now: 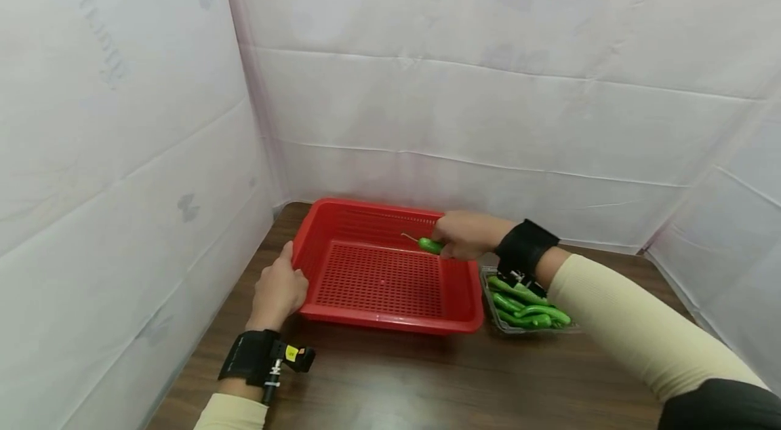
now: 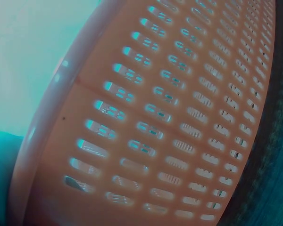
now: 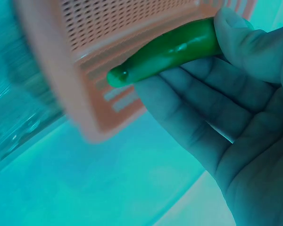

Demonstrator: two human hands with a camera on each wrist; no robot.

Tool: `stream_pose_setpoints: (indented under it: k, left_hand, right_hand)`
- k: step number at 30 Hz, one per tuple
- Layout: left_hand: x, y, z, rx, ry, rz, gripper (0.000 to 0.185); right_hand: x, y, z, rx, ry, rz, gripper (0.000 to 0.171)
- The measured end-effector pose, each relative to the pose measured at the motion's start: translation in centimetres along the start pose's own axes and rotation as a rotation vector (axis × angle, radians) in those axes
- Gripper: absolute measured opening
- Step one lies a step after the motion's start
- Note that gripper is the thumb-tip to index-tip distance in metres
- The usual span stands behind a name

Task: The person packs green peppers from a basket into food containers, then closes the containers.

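A red plastic basket (image 1: 381, 323) with a slotted floor stands on the wooden table. At its left rim my left hand (image 1: 277, 289) grips the edge, thumb toward the inside; the left wrist view shows the slotted basket wall (image 2: 146, 101) close up. Over the basket's right side, my right hand (image 1: 468, 235) pinches a green chili pepper (image 1: 430, 245), its thin stem pointing left. In the right wrist view the thumb presses the chili pepper (image 3: 172, 51) against the fingers. The basket's floor shows no peppers.
Right of the basket sits a clear plastic tray (image 1: 502, 327) with several green chili peppers (image 1: 518, 304), partly under my right wrist. White sheeting (image 1: 464, 111) hangs behind and at both sides. The brown wooden table (image 1: 390, 376) extends in front.
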State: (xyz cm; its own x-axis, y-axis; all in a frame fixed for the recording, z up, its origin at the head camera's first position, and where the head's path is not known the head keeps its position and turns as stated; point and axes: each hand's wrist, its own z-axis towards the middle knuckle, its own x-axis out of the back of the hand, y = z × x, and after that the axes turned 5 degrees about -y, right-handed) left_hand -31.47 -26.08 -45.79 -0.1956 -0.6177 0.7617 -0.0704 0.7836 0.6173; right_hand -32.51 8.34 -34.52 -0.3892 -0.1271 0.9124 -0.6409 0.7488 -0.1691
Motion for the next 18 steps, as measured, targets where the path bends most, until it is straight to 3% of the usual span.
stream_pose_setpoints:
  k: [13,18]
  left_hand:
    - [0.7,-0.8,0.3,0.011,-0.028,0.005,0.071]
    - [1.1,-1.0,0.3,0.011,-0.027,0.013,0.071]
  right_hand:
    - [-1.0,3.4,-6.7,-0.148,-0.047,0.086,0.022]
    - [-2.1,4.7,-9.0,-0.197,-0.004,0.108,0.011]
